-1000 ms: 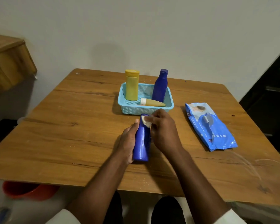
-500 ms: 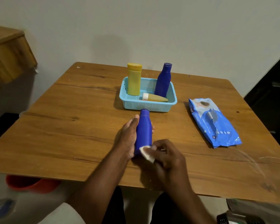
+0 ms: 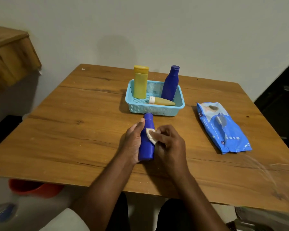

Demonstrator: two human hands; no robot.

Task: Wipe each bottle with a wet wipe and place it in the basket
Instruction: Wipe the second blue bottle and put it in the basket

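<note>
While the left hand [image 3: 133, 144] wraps the blue bottle [image 3: 147, 144] lying on the table [image 3: 73, 130], the right hand [image 3: 169, 144] pinches a white wipe [image 3: 150, 135] against its upper side. Just beyond its cap, the basket [image 3: 154, 110] holds a yellow bottle [image 3: 140, 84] and a second blue bottle [image 3: 170, 84] upright, plus a small tube [image 3: 161, 101] lying flat. Right of it lies the wipes pack [image 3: 222, 127], print unreadable; the left fingers are hidden behind the bottle.

right hand [image 3: 169, 144] — wipe [image 3: 150, 135] moved | bottle [image 3: 147, 144] base → mid-body
</note>
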